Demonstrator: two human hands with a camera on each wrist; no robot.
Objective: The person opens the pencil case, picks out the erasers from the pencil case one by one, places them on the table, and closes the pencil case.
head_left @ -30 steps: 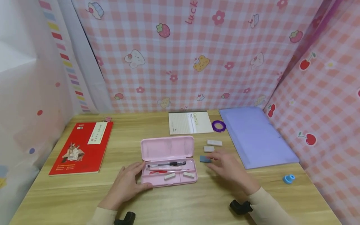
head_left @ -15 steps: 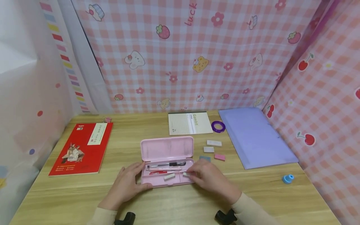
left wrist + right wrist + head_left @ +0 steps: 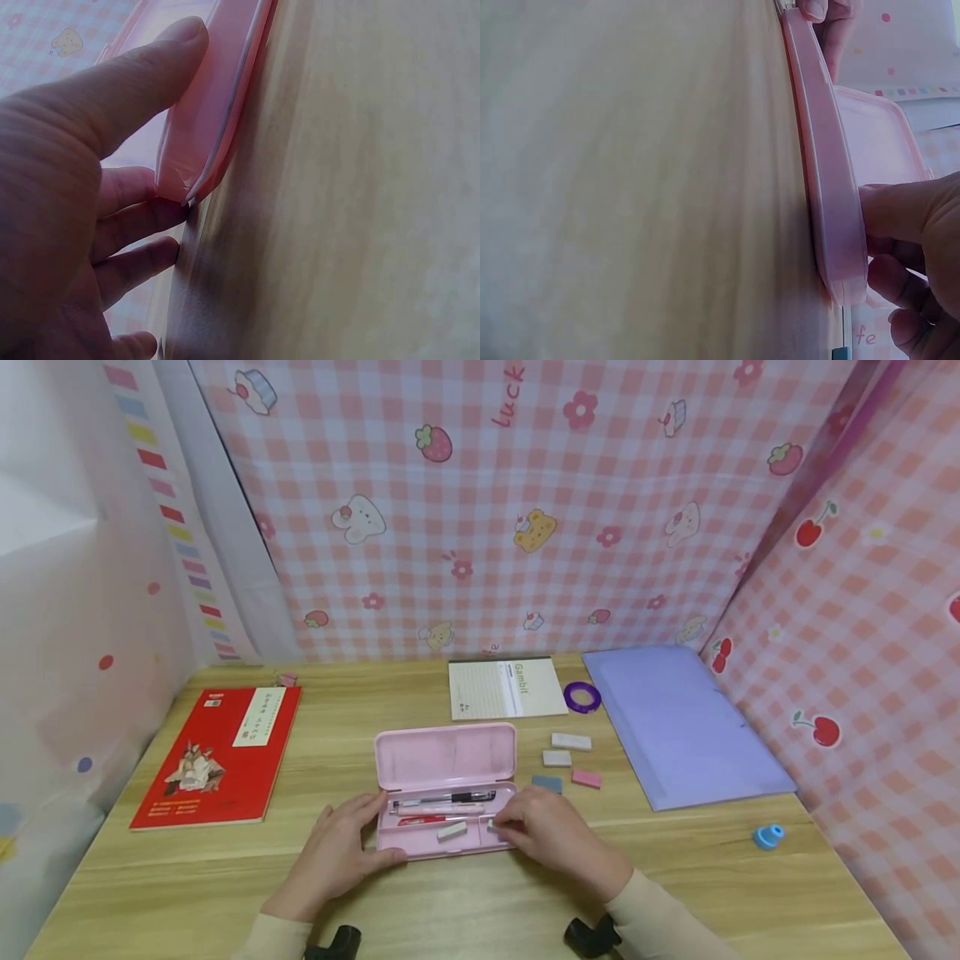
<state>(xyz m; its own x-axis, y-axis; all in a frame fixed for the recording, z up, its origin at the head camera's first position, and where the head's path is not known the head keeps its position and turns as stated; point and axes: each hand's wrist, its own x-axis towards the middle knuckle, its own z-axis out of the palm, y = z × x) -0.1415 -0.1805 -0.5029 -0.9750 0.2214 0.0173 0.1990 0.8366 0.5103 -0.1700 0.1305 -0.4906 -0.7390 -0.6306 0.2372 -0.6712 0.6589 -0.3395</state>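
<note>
Backdrop: pink checked cloth (image 3: 480, 510) with bears, strawberries and cherries hangs behind and at the right of a wooden desk (image 3: 480, 893).
Case: a pink case (image 3: 447, 789) lies open at the middle of the desk, lid up toward 12 o'clock. Inside the tray are a black pen (image 3: 450, 797), a red pen (image 3: 423, 818) and a white eraser (image 3: 452, 832).
Left hand: the left hand (image 3: 337, 852) grasps the case at its 9 o'clock end, thumb on the near edge, fingers round the corner. In the left wrist view the thumb (image 3: 142, 82) lies along the pink rim and the other fingers curl under the corner.
Right hand: the right hand (image 3: 551, 835) is at the 3 o'clock end of the tray, fingertips on a second white eraser (image 3: 492, 825) inside the tray. Whether it pinches the eraser or only touches it, I cannot tell. In the right wrist view the thumb (image 3: 900, 214) presses the side of the case.
Loose erasers: at 2 o'clock from the case lie a white one (image 3: 572, 742), a grey one (image 3: 557, 758), a blue one (image 3: 547, 783) and a pink one (image 3: 586, 778), near each other.
Other things: a red book (image 3: 217, 756) at 9 o'clock, a notepad (image 3: 506, 687) and purple tape (image 3: 582, 697) at 12 to 1 o'clock, a lilac folder (image 3: 682, 727) at 2 o'clock, a blue sharpener (image 3: 768, 837) at 3 o'clock, well apart.
</note>
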